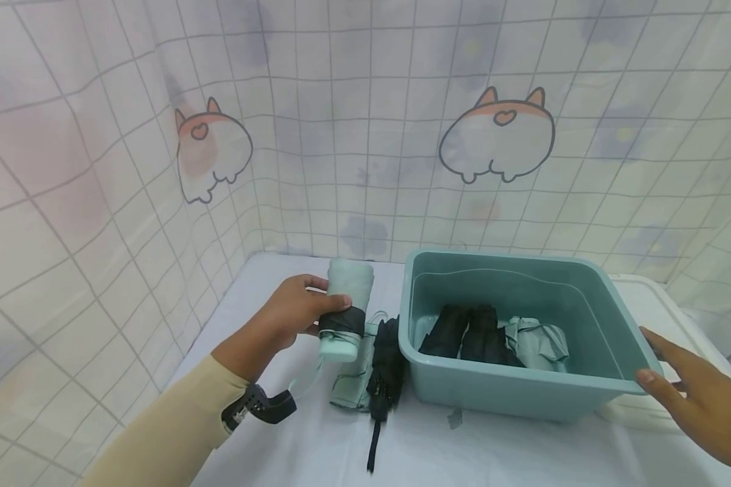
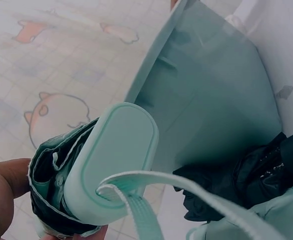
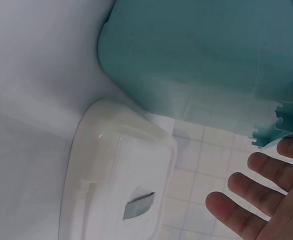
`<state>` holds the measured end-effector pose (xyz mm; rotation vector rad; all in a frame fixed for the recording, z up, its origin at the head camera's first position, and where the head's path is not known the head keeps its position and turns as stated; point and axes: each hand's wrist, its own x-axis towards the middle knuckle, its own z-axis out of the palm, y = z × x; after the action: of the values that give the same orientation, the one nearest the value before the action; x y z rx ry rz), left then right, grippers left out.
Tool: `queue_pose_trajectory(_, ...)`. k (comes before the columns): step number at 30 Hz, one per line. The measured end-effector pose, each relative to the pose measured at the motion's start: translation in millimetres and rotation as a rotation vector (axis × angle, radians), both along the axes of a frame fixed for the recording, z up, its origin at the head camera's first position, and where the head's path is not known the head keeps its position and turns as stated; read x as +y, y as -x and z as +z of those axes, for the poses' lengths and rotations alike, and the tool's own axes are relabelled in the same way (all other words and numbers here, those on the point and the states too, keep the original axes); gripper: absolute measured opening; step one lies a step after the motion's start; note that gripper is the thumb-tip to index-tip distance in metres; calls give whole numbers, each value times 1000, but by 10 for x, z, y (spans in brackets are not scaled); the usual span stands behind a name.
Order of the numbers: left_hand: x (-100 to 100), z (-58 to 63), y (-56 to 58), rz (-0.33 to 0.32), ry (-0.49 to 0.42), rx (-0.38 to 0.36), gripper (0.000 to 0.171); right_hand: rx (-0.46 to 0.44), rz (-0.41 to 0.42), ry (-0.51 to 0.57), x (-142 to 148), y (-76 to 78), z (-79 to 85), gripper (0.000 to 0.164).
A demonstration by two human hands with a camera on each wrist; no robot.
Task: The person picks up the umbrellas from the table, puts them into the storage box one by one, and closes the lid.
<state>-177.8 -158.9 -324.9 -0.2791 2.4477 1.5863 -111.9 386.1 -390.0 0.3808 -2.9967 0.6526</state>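
My left hand (image 1: pixel 301 308) grips a folded mint-green umbrella (image 1: pixel 350 284) round its middle, thumb across the dark band. In the left wrist view, its flat handle end (image 2: pixel 119 155) and wrist strap (image 2: pixel 141 215) face the camera. Just right of it, a folded black umbrella (image 1: pixel 385 372) and another pale green umbrella (image 1: pixel 350 389) lie on the table against the bin. My right hand (image 1: pixel 697 389) touches the right rim of the teal bin (image 1: pixel 493 399); the right wrist view shows its fingers (image 3: pixel 271 170) fairly straight. Inside the bin lie black umbrellas (image 1: pixel 482 335) and a pale green one (image 1: pixel 536 343).
A white lidded box (image 3: pixel 121 175) stands beside the bin's right end, partly behind it. The table has a white cover (image 1: pixel 304 439). A curtain (image 1: pixel 353 135) with a grid and cartoon animals hangs behind and to the left.
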Motion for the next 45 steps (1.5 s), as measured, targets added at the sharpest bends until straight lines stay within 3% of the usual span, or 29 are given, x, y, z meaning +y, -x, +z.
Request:
queue_pose_trajectory(34,378,200,38,8,4,0,69,-27,-21,-20,25,21,-34,80)
queue_pose_trajectory(45,532,266,60,-38,-32,2,71,7,-14,-6,-1,26,-22,79)
